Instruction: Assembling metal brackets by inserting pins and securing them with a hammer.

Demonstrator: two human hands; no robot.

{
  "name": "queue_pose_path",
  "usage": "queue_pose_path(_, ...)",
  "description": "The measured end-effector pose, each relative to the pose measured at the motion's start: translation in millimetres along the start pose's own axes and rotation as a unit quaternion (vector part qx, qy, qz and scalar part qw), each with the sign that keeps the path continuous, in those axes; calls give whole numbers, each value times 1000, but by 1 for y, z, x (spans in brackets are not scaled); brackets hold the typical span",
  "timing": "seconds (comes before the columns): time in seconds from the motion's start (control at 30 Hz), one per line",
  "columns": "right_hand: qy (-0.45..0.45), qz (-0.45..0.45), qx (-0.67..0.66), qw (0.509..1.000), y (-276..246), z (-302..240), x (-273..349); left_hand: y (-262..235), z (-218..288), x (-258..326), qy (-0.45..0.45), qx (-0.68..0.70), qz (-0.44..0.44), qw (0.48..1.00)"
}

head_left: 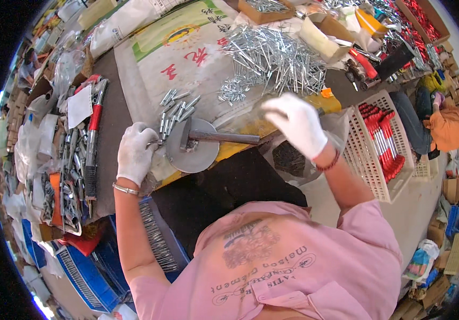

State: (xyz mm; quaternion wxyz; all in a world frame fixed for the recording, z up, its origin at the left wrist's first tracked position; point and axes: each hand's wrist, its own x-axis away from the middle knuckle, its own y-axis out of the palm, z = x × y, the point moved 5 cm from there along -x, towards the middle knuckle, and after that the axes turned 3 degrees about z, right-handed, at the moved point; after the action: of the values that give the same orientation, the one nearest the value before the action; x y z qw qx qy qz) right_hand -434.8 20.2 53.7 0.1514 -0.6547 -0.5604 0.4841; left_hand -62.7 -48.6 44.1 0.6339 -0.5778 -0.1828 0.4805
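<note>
My left hand (pixel 136 151), in a white glove, is closed at the fingertips on a small metal pin beside a round grey metal plate (pixel 189 162). A hammer (pixel 224 137) lies across the plate, its handle pointing right. Just beyond the plate sits a small group of short metal cylinders (pixel 175 113). My right hand (pixel 298 122), gloved too, is raised over the table's near edge, right of the hammer handle; its fingers are blurred, and what they hold, if anything, cannot be made out. Ahead of it lie a big heap of long metal pins (pixel 277 58) and a smaller pile of tiny metal parts (pixel 233 89).
A white crate (pixel 370 160) of red-handled tools stands at right, near a person in orange (pixel 448 128). Tools, including a red-and-black bar (pixel 94 138), crowd the left side. Blue bins (pixel 88 277) of metal parts sit low left. A red-handled tool (pixel 364 63) lies far right.
</note>
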Motion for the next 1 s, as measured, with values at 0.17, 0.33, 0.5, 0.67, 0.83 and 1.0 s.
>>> queue_pose_path(0.17,-117,-31,285,951,24,47,-59,-7,9,14,-57,61,17,996)
queue_pose_path(0.33,-133,-153,289,936,56,62,-84,-13,61,31,-64,102,45,992)
queue_pose_path(0.5,-189,-141,174,956,55,6,-75,4,84,47,-53,103,82,990)
queue_pose_path(0.67,-205,-152,-38,966,73,-78,-14,19,76,50,-119,155,66,978)
queue_pose_path(0.83,-186,-148,-36,971,97,-91,-1,19,73,56,-121,150,64,979)
queue_pose_path(1.0,-190,-163,-30,968,105,-92,-2,25,68,61,-138,211,68,965)
